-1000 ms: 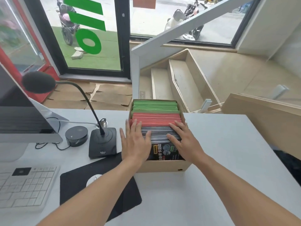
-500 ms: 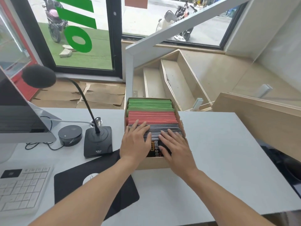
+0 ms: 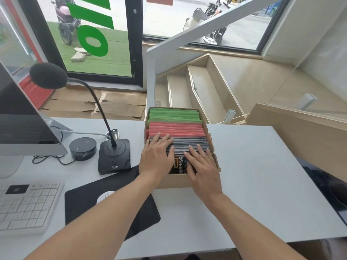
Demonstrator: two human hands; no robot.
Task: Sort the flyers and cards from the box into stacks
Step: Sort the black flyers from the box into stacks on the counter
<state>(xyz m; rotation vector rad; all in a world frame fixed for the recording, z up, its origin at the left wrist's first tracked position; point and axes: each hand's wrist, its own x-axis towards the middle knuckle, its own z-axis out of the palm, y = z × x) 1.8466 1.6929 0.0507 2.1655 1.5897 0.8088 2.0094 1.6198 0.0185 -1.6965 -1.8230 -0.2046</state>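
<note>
Grey surface [image 3: 253, 166], shopfront glass beyond. Cardboard box [image 3: 170, 182], centre: green flyers [image 3: 174, 115] far, red flyers [image 3: 176, 128] middle, dark cards [image 3: 189, 143] near. Left hand [image 3: 156, 156] and right hand [image 3: 203, 166]: fingers straight, flat on the dark cards, gripping nothing. Advice: part one colour cleanly, lift as a block. Left: desk microphone [image 3: 114, 156], mouse pad [image 3: 110, 203], keyboard [image 3: 26, 205].
</note>
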